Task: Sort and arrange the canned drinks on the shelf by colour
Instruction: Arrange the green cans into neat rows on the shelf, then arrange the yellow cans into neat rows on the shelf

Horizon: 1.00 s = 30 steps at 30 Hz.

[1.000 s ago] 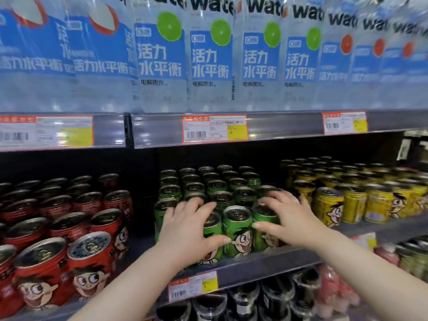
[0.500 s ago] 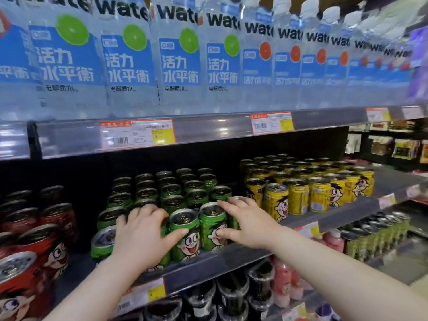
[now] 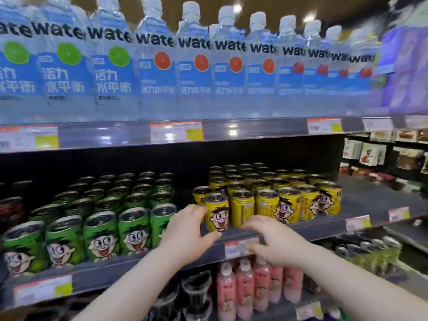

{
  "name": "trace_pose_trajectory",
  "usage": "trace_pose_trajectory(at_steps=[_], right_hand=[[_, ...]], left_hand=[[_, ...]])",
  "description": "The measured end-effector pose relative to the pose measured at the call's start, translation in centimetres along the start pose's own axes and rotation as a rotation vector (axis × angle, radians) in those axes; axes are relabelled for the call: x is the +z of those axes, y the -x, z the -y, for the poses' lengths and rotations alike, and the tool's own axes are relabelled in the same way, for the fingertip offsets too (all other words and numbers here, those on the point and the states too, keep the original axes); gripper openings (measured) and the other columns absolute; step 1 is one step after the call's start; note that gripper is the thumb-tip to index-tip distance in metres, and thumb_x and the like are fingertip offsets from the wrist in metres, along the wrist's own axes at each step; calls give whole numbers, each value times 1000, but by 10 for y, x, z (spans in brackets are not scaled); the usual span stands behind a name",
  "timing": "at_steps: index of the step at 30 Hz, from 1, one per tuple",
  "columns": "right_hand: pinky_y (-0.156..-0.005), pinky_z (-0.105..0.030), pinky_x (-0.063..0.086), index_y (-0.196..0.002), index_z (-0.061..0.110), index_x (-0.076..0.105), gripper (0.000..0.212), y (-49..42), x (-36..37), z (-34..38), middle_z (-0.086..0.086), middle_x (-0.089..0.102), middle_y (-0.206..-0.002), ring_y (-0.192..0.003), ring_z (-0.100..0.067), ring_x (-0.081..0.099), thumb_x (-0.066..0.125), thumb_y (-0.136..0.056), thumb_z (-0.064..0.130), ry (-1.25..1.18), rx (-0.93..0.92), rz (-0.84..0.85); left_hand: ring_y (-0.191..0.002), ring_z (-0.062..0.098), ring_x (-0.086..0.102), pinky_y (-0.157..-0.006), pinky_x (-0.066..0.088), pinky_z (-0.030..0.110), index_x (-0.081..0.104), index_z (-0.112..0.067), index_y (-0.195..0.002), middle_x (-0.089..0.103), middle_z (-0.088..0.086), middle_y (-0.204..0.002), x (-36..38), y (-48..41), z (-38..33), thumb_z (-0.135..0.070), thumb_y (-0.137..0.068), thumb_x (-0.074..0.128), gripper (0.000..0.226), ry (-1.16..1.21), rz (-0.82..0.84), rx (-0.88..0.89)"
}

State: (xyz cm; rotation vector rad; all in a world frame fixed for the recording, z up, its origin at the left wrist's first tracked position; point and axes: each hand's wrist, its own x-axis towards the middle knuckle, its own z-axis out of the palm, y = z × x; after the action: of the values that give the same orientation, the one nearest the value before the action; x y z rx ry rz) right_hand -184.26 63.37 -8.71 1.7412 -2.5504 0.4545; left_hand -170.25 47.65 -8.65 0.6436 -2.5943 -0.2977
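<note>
Curving round the left side of a single yellow can (image 3: 217, 214), the fingers (image 3: 198, 211) of the left hand (image 3: 187, 230) reach its wall, with the thumb stretched out just under its base. I cannot tell whether they actually grip it or only rest against it. The fingers of the right hand (image 3: 275, 245) are spread and loose, holding nothing, and hover over a price tag (image 3: 231, 250) on the shelf (image 3: 139, 267) edge, just below the front yellow row.

That single can stands at the shelf front, a little ahead and to the left of the other yellow cans (image 3: 287, 205), in the gap before the green cans (image 3: 102, 228). The step in hand looks like tidying the yellow block. The next move would probably call for a firm hold on the can and a short slide to the right, into line with its row.

The neighbouring yellow cans stand close, so a careless push could knock them. Further left are dark red cans (image 3: 11, 212), above are water bottles (image 3: 152, 72), and below are pink bottles (image 3: 245, 286).
</note>
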Motion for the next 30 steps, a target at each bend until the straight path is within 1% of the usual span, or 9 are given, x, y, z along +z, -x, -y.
trace_pose_trajectory(at_steps=[3, 6, 10, 15, 18, 21, 24, 27, 30], right_hand=[[-111, -29, 28, -136, 28, 44, 48, 10, -8, -27, 8, 40, -143, -133, -11, 35, 53, -90, 40, 4, -4, -13], [-109, -28, 30, -134, 28, 45, 45, 10, -15, -42, 9, 43, -139, -130, -10, 37, 53, -91, 37, 3, -18, -37], [-108, -32, 32, -131, 29, 48, 43, 1, -16, -54, 8, 46, -136, -128, -13, 38, 53, -90, 41, 0, -17, -72], [-110, -36, 29, -133, 28, 45, 48, -32, -22, -58, 3, 41, -142, -133, -19, 32, 53, -88, 44, 65, 0, -105], [-110, -39, 30, -135, 28, 43, 52, -58, -27, -57, 2, 41, -142, -133, -21, 33, 52, -87, 47, 111, 5, -114], [-108, -41, 33, -135, 25, 43, 57, -83, -28, -55, -1, 44, -139, -130, -24, 37, 50, -86, 54, 170, 4, -110], [-106, -42, 34, -136, 25, 42, 63, -102, -25, -50, -4, 46, -136, -128, -27, 41, 45, -85, 62, 249, 29, -67], [-103, -42, 35, -134, 25, 44, 70, -113, -25, -49, -8, 51, -131, -123, -28, 46, 42, -81, 70, 326, 66, 10], [-98, -39, 40, -129, 25, 48, 72, -120, -23, -49, -6, 56, -128, -118, -26, 51, 46, -76, 74, 298, 95, 23]], left_hand=[[-126, 18, 43, -103, 39, 35, 36, -22, -138, 42, -2, -138, 16, -11, -14, -54, -78, 62, 73, 11, 55, -68], [-128, 22, 39, -104, 39, 40, 33, -21, -140, 38, 0, -141, 20, -24, -21, -51, -77, 65, 77, 41, 43, -134], [-129, 26, 37, -103, 39, 43, 31, -21, -142, 36, 4, -141, 21, -41, -21, -50, -75, 67, 81, 18, 17, -159], [-130, 25, 36, -105, 37, 40, 29, -20, -142, 33, 5, -142, 27, -64, -14, -54, -76, 65, 83, 55, 22, -213], [-129, 25, 39, -104, 39, 37, 29, -20, -142, 31, 6, -142, 33, -76, -8, -58, -75, 64, 85, 94, 12, -246], [-125, 24, 43, -101, 42, 34, 30, -23, -142, 34, 6, -139, 38, -82, 0, -59, -76, 61, 82, 126, 26, -277], [-119, 23, 49, -98, 45, 33, 31, -27, -140, 41, 5, -134, 46, -82, 10, -55, -78, 62, 75, 192, 42, -281], [-118, 22, 51, -97, 45, 33, 31, -30, -139, 44, 4, -133, 56, -78, 16, -50, -79, 63, 70, 258, 0, -259], [-118, 23, 50, -97, 44, 34, 33, -31, -139, 44, 4, -134, 61, -76, 18, -47, -80, 64, 69, 293, -46, -247]])
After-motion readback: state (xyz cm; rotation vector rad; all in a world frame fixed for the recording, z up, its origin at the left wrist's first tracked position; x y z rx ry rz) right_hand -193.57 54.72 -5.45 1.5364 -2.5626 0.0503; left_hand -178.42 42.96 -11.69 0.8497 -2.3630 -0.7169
